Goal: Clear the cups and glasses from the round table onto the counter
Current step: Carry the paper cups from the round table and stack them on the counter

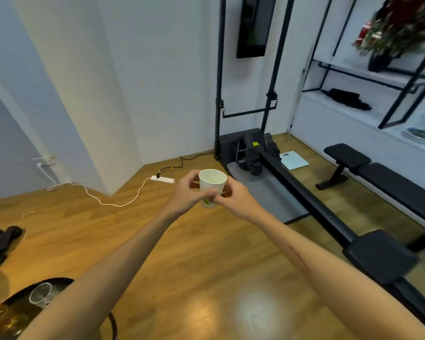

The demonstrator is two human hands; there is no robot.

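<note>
I see both hands out in front over the wooden floor (172,253), left hand (185,195) and right hand (233,196) each grasping the white paper cup (211,186) upright. A squeezing grip could crush its thin wall; a clear glass (41,294) remains on the round tabletop (22,295).

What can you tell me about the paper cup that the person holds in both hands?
The paper cup is white, with a small green mark low on its side. It looks like thin paper, tapering toward the base. It is upright, its open mouth toward the camera, and seems empty. It is held in the air above the wooden floor, away from the round table. The left hand and the right hand grip it from opposite sides.
</note>
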